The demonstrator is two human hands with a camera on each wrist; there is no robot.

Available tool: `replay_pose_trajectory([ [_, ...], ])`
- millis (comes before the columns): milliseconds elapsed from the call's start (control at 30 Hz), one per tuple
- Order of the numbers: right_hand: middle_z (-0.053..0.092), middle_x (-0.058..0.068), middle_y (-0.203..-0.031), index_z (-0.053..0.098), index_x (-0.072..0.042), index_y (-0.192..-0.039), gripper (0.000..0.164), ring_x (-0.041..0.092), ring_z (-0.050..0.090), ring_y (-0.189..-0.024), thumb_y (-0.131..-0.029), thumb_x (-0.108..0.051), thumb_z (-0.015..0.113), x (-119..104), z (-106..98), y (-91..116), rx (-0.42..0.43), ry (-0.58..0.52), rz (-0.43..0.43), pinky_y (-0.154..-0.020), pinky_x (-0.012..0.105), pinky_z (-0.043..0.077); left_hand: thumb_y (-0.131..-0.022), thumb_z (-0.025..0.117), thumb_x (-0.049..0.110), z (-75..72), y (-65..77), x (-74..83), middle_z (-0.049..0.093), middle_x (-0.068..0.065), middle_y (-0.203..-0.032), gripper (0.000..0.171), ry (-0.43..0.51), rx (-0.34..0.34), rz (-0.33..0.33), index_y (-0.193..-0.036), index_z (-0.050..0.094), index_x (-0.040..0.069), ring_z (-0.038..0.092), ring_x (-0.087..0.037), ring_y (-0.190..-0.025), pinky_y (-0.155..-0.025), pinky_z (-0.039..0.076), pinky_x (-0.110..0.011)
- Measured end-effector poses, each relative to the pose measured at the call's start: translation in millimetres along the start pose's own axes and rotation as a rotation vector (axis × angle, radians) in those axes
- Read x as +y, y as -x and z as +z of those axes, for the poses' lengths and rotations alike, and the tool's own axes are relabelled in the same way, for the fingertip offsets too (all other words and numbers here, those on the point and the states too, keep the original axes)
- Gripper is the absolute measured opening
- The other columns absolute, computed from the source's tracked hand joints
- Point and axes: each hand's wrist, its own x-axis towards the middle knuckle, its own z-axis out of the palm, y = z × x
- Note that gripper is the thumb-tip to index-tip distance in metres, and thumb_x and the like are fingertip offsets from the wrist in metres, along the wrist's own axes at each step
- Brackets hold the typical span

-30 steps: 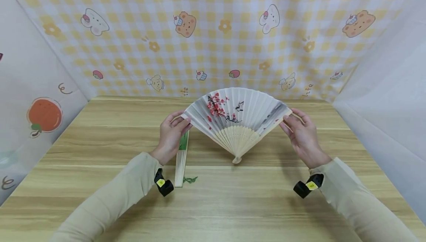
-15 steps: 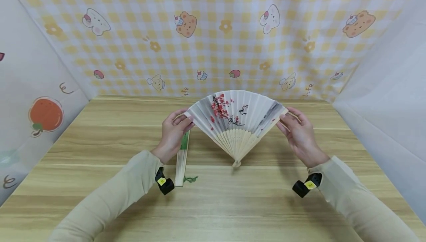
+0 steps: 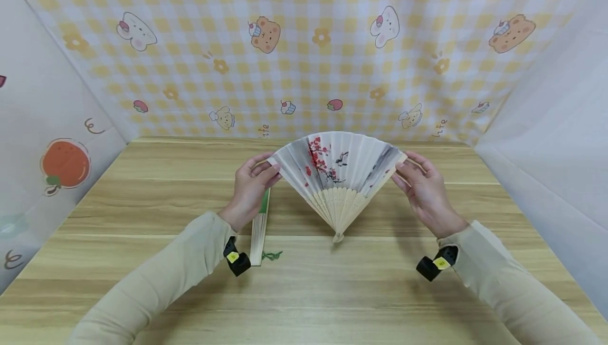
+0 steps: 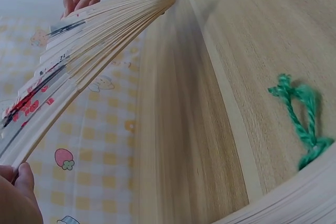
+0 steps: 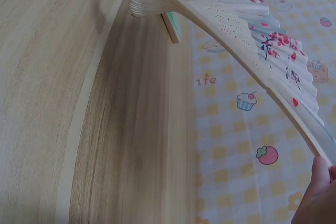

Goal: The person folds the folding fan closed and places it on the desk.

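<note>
A spread folding fan [image 3: 339,176], white with red blossoms, a small bird and pale pierced ribs, is held up between both hands with its pivot end pointing down. My left hand [image 3: 249,189] pinches the upper left corner between thumb and fingers. At the opposite corner, my right hand [image 3: 427,192] pinches the other outer rib. The wrist views show the pleats [image 4: 68,72] standing in ridges, and the right thumb [image 5: 318,177] pressed on the outer rib. Below my left hand lies a second fan [image 3: 258,234], folded, with green cloth partly hidden by that hand.
A green cord tassel [image 3: 272,256] trails from the folded fan onto the wooden table [image 3: 332,292]. Behind the table hangs a yellow checked cloth [image 3: 304,60]. Pale sheets stand at the left [image 3: 43,107] and right [image 3: 556,113] sides.
Both hands have come closer together, so the fan is spread less widely than before. Its top edge and pivot end have dropped slightly. The folded fan stays in place.
</note>
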Motion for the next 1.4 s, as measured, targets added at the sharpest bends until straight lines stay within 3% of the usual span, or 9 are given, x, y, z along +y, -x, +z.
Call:
replay_pose_trajectory([
  [800, 0.057, 0.004, -0.093, 0.047, -0.005, -0.107, 0.028, 0.013, 0.062, -0.080, -0.083, 0.008, 0.054, 6, 3, 2, -0.074, 0.083, 0.012, -0.073, 0.022, 0.051, -0.084, 0.054, -0.006, 8.0, 4.6, -2.8, 0.057, -0.004, -0.093, 0.035, -0.058, -0.060, 0.024, -0.118, 0.048, -0.001, 0.059, -0.012, -0.083, -0.079, 0.049, -0.025],
  [1400, 0.056, 0.003, -0.095, 0.042, -0.004, -0.114, 0.031, 0.012, 0.061, -0.080, -0.086, 0.006, 0.050, 11, 8, 3, -0.111, 0.151, 0.031, -0.074, 0.021, 0.050, -0.084, 0.054, -0.005, 14.7, 6.5, -0.6, 0.055, -0.007, -0.096, 0.036, -0.084, -0.084, 0.026, -0.119, 0.048, -0.001, 0.058, -0.012, -0.084, -0.079, 0.049, -0.026],
])
